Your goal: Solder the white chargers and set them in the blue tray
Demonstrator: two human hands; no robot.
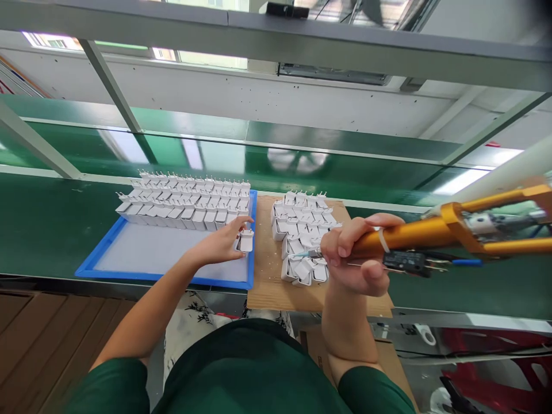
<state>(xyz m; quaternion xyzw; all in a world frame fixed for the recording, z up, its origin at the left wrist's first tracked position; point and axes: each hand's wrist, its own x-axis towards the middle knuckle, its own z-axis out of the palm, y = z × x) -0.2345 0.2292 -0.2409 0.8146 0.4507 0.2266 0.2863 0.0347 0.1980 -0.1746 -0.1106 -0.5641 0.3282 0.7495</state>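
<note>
My left hand (219, 244) has its thumb and fingers around a white plug housing (246, 240), over the right end of a blue-edged tray (172, 278). Rows of similar white housings (185, 214), thin pins pointing up, fill the tray's far side. In my right hand (356, 250), fingers wrap round an orange pen-like tool (397, 236) with a thin pointed tip. A small black switch (407, 261) and a blue wire sit along its side. That tip is over a cluster of white housings (302, 227), too fine to tell whether it touches them.
Under the right-hand cluster lies a brown cardboard sheet (267, 287), beside the tray on the green bench (34, 224). A grey metal frame (276, 49) crosses above and behind. Brown cardboard boxes (52, 339) stand low on the left, and a red chair (509, 379) low on the right.
</note>
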